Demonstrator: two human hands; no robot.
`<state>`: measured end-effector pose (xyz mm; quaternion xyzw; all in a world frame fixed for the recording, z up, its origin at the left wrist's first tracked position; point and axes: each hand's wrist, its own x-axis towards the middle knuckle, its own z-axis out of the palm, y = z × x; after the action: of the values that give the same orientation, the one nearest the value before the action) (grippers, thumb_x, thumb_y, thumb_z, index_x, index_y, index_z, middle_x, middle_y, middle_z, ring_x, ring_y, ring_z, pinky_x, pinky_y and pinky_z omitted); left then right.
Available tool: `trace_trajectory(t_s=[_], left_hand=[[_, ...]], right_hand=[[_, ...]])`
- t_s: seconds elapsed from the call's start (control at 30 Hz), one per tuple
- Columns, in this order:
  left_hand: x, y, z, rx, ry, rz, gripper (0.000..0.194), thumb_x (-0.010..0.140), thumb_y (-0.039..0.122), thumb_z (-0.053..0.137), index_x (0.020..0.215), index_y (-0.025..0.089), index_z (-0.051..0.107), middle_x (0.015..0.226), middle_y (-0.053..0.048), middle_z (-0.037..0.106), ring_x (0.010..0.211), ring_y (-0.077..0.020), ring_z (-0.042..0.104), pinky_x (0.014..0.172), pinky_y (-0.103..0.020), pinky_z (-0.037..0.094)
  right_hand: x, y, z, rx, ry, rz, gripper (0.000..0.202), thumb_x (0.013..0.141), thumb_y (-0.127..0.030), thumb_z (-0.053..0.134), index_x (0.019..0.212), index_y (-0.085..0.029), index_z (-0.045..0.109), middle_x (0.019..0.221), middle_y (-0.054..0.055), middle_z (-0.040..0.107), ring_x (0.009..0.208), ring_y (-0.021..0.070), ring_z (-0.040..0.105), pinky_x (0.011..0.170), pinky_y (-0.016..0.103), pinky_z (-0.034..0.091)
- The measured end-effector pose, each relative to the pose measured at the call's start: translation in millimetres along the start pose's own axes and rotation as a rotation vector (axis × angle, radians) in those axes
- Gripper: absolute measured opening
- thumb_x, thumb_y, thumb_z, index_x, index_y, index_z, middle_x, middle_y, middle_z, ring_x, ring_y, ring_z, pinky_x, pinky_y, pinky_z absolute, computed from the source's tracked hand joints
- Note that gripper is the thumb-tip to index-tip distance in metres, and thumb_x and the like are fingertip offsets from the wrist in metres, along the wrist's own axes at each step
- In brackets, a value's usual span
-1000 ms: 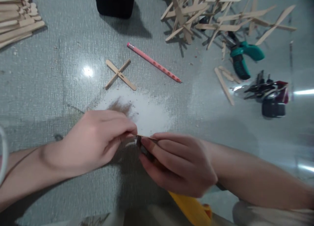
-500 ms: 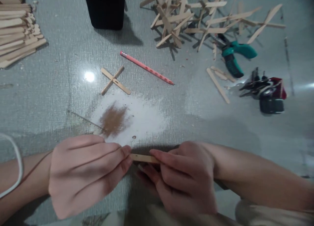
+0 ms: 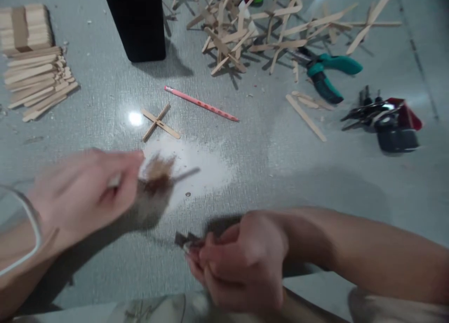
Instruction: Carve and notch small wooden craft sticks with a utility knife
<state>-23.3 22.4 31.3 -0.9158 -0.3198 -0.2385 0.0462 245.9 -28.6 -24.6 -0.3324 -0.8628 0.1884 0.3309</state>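
My left hand [image 3: 87, 194], smeared by motion, is raised over the left side of a patch of white and brown dust [image 3: 206, 166]. Its fingers are closed, and a thin dark rod like a slim file [image 3: 187, 174] reaches right from it, blurred. Close to the front edge, my right hand [image 3: 242, 262] has its fingers wrapped together around a wooden craft stick, which is mostly hidden by the fingers. Beyond the dust lie two craft sticks joined in a cross [image 3: 159, 122] and a pink pencil [image 3: 201, 103].
Stacked craft sticks [image 3: 42, 80] and a banded bundle [image 3: 33, 26] lie at far left. A black container [image 3: 140, 28] stands at the back. Crossed sticks [image 3: 231, 42] pile up behind, with teal-handled pliers [image 3: 324, 75] and dark clips [image 3: 382, 122] at right.
My left hand has let go of the craft stick and moved up and left, to where the thin rod was lying. My right hand has shifted slightly down and left. The view has shifted.
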Motion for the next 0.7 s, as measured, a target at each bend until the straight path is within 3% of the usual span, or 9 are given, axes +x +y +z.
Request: trace_trajectory(t_s=[0.07, 0.1, 0.23, 0.4, 0.5, 0.57, 0.6, 0.63, 0.7], left_hand=[[3, -2, 8.0, 0.071, 0.071, -0.049, 0.013, 0.089, 0.007, 0.072, 0.098, 0.016, 0.072, 0.091, -0.002, 0.080, 0.080, -0.0185, 0.075, 0.066, -0.030, 0.060], [3, 0, 12.0, 0.057, 0.077, 0.032, 0.010, 0.090, 0.008, 0.072, 0.097, 0.016, 0.072, 0.091, -0.001, 0.081, 0.079, -0.0175, 0.075, 0.065, -0.029, 0.059], [0, 19, 20.9, 0.061, -0.057, 0.333, 0.013, 0.091, 0.004, 0.072, 0.103, 0.004, 0.073, 0.095, -0.012, 0.082, 0.072, -0.0199, 0.073, 0.056, -0.032, 0.057], [-8, 36, 21.9, 0.059, -0.129, 0.370, 0.014, 0.093, 0.006, 0.068, 0.104, 0.001, 0.075, 0.090, -0.014, 0.079, 0.067, -0.0201, 0.069, 0.055, -0.033, 0.056], [-9, 25, 25.1, -0.100, -0.132, 0.325, 0.008, 0.096, 0.015, 0.068, 0.094, 0.010, 0.074, 0.076, -0.003, 0.073, 0.060, -0.0156, 0.062, 0.051, -0.031, 0.050], [-5, 11, 28.7, -0.158, -0.114, 0.189, 0.006, 0.096, 0.021, 0.071, 0.091, 0.017, 0.071, 0.068, 0.003, 0.067, 0.058, -0.0128, 0.056, 0.050, -0.029, 0.044], [-3, 3, 30.8, -0.200, -0.105, 0.131, 0.008, 0.096, 0.026, 0.071, 0.095, 0.018, 0.070, 0.075, 0.002, 0.069, 0.062, -0.0131, 0.058, 0.053, -0.029, 0.046], [0, -4, 33.0, -0.222, -0.166, 0.071, 0.017, 0.097, 0.031, 0.070, 0.108, 0.018, 0.070, 0.085, -0.001, 0.072, 0.072, -0.0156, 0.061, 0.062, -0.031, 0.051], [5, -16, 37.6, -0.218, -0.173, 0.125, 0.035, 0.098, 0.048, 0.067, 0.117, 0.019, 0.070, 0.098, -0.008, 0.070, 0.091, -0.0263, 0.064, 0.076, -0.044, 0.056]], right_hand=[[-1, -2, -5, 0.035, 0.030, 0.023, 0.019, 0.091, -0.046, 0.077, 0.085, -0.028, 0.076, 0.082, -0.001, 0.070, 0.070, 0.0150, 0.069, 0.075, 0.032, 0.068], [-2, -2, -8, 0.055, 0.047, 0.038, 0.016, 0.091, -0.043, 0.078, 0.089, -0.027, 0.077, 0.085, 0.001, 0.071, 0.074, 0.0160, 0.070, 0.076, 0.032, 0.068], [5, 2, -22, 0.131, 0.134, 0.084, 0.007, 0.093, -0.032, 0.077, 0.097, -0.026, 0.078, 0.091, 0.003, 0.074, 0.078, 0.0165, 0.073, 0.072, 0.029, 0.066], [24, 16, -29, 0.160, 0.138, 0.161, 0.011, 0.094, -0.016, 0.072, 0.101, -0.023, 0.075, 0.093, 0.004, 0.079, 0.082, 0.0151, 0.077, 0.075, 0.025, 0.065], [30, 20, -27, 0.176, 0.125, 0.235, 0.013, 0.096, -0.016, 0.070, 0.102, -0.026, 0.075, 0.095, 0.002, 0.082, 0.086, 0.0171, 0.079, 0.077, 0.026, 0.066], [30, 20, -27, 0.159, 0.105, 0.270, 0.013, 0.096, -0.016, 0.070, 0.102, -0.027, 0.076, 0.095, 0.001, 0.083, 0.084, 0.0176, 0.080, 0.076, 0.026, 0.066], [30, 19, -27, 0.139, 0.094, 0.288, 0.013, 0.096, -0.017, 0.070, 0.101, -0.027, 0.076, 0.095, 0.001, 0.083, 0.084, 0.0180, 0.081, 0.075, 0.026, 0.066], [30, 18, -27, 0.117, 0.079, 0.306, 0.013, 0.096, -0.017, 0.070, 0.101, -0.027, 0.077, 0.095, 0.001, 0.084, 0.084, 0.0184, 0.081, 0.075, 0.026, 0.067], [29, 16, -28, 0.083, 0.055, 0.349, 0.012, 0.097, -0.019, 0.069, 0.099, -0.028, 0.078, 0.094, 0.000, 0.084, 0.083, 0.0189, 0.081, 0.074, 0.027, 0.067]])
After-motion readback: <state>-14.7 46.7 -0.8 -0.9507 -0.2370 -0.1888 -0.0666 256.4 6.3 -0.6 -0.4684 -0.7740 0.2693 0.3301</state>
